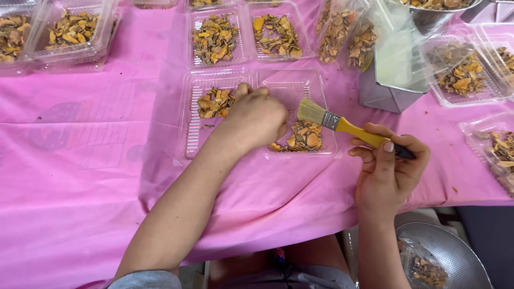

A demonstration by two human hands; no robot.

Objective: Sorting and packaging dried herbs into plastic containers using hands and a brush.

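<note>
An open clear plastic clamshell box (193, 143) lies on the pink tablecloth in front of me. Dried orange-brown slices (214, 103) fill part of its left half, and more slices (306, 136) lie in the right half. My left hand (256, 119) rests over the box's middle hinge, fingers curled down onto the slices; whether it holds any is hidden. My right hand (386, 166) grips the yellow handle of a flat paintbrush (337, 122). Its pale bristles point left, just above the right half of the box.
Several more clear boxes with dried slices (215, 38) stand along the back and at both sides. A metal box (393, 75) holds bags of slices at the back right, behind it a steel bowl (439, 12). A metal colander (455, 257) sits below the table edge.
</note>
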